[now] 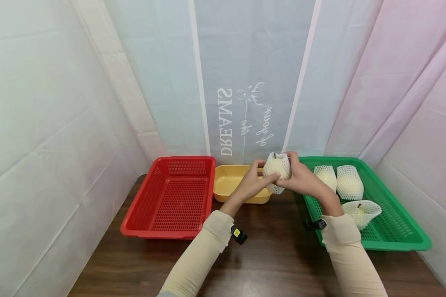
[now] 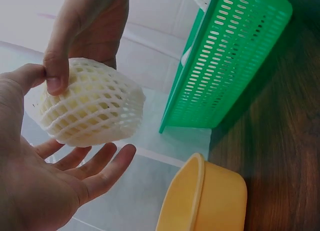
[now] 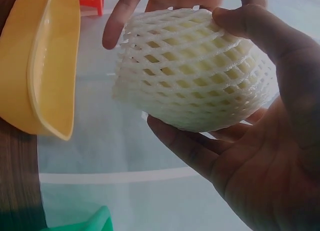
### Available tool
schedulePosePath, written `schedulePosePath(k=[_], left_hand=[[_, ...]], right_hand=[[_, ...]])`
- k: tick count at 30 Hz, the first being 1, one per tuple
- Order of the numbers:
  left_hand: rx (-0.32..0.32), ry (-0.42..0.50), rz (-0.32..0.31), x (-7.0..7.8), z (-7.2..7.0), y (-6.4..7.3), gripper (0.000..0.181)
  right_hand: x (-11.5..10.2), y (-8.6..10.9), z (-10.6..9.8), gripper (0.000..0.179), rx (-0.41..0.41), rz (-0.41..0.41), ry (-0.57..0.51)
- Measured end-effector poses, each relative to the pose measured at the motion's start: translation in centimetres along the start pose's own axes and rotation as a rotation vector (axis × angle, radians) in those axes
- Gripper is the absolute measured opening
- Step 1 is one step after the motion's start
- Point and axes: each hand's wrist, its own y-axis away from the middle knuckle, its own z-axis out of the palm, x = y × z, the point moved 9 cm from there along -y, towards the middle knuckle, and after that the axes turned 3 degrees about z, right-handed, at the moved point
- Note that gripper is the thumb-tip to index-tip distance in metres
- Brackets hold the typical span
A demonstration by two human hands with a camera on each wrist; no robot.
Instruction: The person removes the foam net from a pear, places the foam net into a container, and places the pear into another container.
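A pale yellow pear [image 1: 277,166] in a white foam net is held up over the table between both hands, its dark stem showing at the top in the head view. The right hand [image 1: 302,177] grips it from the right, thumb across the near side and fingers around the other. On the opposite side the left hand [image 1: 250,182] holds it with thumb and fingers, the two thumbs close together. Seen from the left wrist, the foam net [image 2: 92,103] extends past the pear at one end, and the left fingers [image 2: 107,173] are spread along it.
The green basket [image 1: 405,222] on the right holds several netted pears [image 1: 350,182]. At the left stands a red basket [image 1: 178,204] with a perforated floor. A yellow tub [image 1: 226,183] sits between them, behind the hands. Cloth curtains [image 1: 252,62] enclose the wooden table [image 1: 267,255].
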Motion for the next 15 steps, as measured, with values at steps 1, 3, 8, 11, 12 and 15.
schedulePosePath(k=[1,3,8,11,12,15], left_hand=[[0.001,0.006,0.000,0.0,-0.1,0.1,0.072],[0.005,0.015,-0.001,-0.1,-0.2,0.2,0.073],[0.021,0.039,0.004,-0.2,-0.7,0.5,0.072],[0.030,0.039,0.012,-0.2,-0.9,0.7,0.072],[0.033,0.036,0.014,-0.3,-1.0,0.8,0.072],[0.038,0.016,0.019,-0.4,-1.1,0.9,0.072]], right_hand=[[-0.1,0.0,0.1,0.092,0.004,-0.002,0.000],[-0.1,-0.1,0.3,0.093,0.008,-0.002,-0.001],[-0.3,-0.2,0.9,0.092,0.022,-0.016,-0.002],[-0.5,-0.1,1.2,0.092,0.017,-0.030,-0.022],[-0.6,-0.1,1.3,0.091,0.014,-0.034,-0.030],[-0.7,0.1,1.5,0.091,0.012,-0.050,-0.045]])
